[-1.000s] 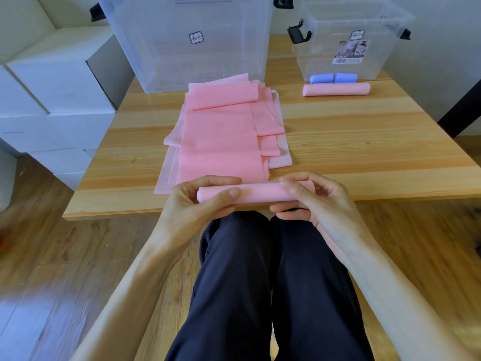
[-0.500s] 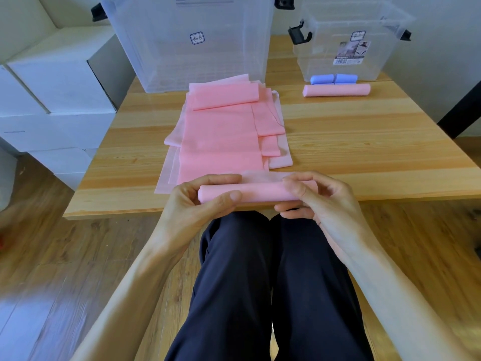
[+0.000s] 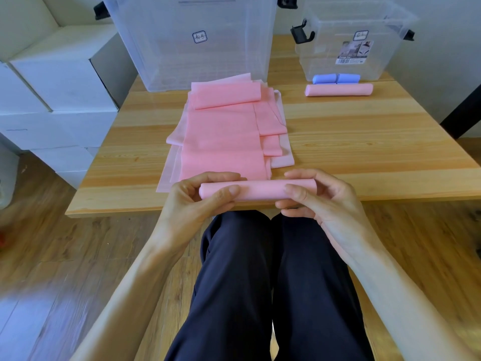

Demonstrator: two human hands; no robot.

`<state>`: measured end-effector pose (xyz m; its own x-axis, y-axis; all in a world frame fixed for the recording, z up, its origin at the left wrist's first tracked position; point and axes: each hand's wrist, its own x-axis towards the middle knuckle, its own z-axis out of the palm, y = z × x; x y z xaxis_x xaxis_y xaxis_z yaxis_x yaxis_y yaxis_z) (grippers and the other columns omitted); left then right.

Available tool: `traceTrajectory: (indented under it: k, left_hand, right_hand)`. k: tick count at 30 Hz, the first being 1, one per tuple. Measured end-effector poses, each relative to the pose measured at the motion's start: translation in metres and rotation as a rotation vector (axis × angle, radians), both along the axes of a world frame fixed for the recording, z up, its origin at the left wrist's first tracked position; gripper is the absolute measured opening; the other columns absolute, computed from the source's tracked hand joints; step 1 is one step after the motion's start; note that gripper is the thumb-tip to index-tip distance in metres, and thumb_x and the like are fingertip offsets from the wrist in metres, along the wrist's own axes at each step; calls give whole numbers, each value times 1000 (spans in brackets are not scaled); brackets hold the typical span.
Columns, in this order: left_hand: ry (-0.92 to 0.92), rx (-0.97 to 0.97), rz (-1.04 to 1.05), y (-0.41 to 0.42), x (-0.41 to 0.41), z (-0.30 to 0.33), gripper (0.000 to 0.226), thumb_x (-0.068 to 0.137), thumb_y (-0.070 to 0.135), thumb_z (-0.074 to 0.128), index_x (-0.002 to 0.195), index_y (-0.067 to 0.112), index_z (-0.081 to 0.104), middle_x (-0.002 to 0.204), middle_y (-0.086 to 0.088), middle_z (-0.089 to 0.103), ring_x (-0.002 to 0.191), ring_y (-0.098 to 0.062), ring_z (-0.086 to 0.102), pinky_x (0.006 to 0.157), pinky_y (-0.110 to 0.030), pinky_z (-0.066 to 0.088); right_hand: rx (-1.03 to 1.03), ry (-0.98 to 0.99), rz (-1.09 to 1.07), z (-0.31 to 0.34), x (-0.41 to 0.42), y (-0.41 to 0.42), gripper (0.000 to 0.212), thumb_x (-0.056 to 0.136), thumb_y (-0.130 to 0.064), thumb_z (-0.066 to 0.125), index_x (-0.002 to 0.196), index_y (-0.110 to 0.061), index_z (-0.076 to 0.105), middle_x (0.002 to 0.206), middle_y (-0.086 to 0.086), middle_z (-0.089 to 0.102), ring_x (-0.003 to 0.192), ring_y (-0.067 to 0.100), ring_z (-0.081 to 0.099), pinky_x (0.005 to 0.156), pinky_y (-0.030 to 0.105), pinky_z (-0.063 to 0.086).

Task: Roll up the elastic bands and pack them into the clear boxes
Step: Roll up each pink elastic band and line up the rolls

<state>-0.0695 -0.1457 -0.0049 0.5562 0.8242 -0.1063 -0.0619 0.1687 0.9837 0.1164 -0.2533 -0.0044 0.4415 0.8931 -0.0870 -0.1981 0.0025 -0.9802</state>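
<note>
Both hands (image 3: 260,201) grip pink roll (image 3: 260,190); labels illegible.

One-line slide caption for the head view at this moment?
Both hands, left hand and right hand, grip a rolled pink band at the table's near edge, flat pink bands behind.

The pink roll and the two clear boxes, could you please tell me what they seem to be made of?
Pink roll in both hands: apparently thin matte elastic sheet, rubbery, no shine. Large clear box and small clear box: likely rigid see-through plastic, glossy, with black latches.
</note>
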Motion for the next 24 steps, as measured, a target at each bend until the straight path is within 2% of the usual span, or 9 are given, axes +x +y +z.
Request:
traceTrajectory:
  k: [5, 8, 11, 14, 16, 20, 24]
  left_hand:
    - [-35, 18, -46, 2, 1, 0, 32, 75, 12, 71, 107, 11, 70, 109, -1, 76, 105, -14, 70, 79, -20, 58]
    - [-24, 81, -99, 6, 3, 6, 31, 75, 8, 71, 106, 11, 70, 108, -1, 76, 101, -11, 71, 77, -17, 55]
    - [1, 147, -120, 12, 12, 11, 29, 74, 7, 73, 103, 11, 72, 106, 0, 76, 100, -10, 71, 79, -15, 54]
    - [34, 208, -148, 19, 24, 17, 28, 72, 8, 76, 100, 11, 73, 104, 0, 77, 102, -11, 71, 82, -15, 53]
    - [65, 243, -165, 24, 36, 21, 30, 70, 11, 77, 100, 11, 73, 102, 1, 77, 100, -10, 71, 82, -15, 53]
    - [153, 262, -219, 38, 63, 27, 33, 65, 19, 79, 98, 19, 75, 99, 7, 77, 95, -5, 71, 81, -12, 51]
    - [211, 254, -257, 57, 96, 28, 28, 72, 9, 80, 97, 21, 75, 101, 11, 77, 94, -5, 72, 79, -10, 50]
  right_hand:
    - [-1, -88, -29, 2, 5, 1, 39, 71, -26, 77, 109, -21, 71, 82, -7, 74, 86, 20, 74, 74, 28, 60]
    - [-18, -112, -27, 3, 14, 1, 42, 67, -32, 79, 108, -27, 72, 77, -13, 70, 87, 14, 69, 86, 26, 55]
    - [-3, -102, -16, 6, 26, 1, 44, 62, -32, 82, 105, -25, 73, 82, -9, 71, 92, 13, 66, 92, 25, 49]
    - [6, -109, -4, 12, 43, 2, 44, 62, -27, 82, 104, -20, 71, 99, 3, 76, 102, 21, 68, 93, 28, 49]
    - [1, -125, -9, 16, 56, 4, 39, 62, -25, 81, 99, -18, 71, 102, 7, 76, 107, 24, 68, 97, 30, 49]
    - [-12, -149, -57, 16, 87, 9, 36, 56, -32, 83, 87, -18, 74, 101, 6, 77, 108, 22, 68, 100, 31, 47]
    - [-55, -178, -89, 15, 128, 16, 33, 59, -27, 82, 90, -18, 76, 97, 1, 77, 99, 13, 69, 94, 25, 48]
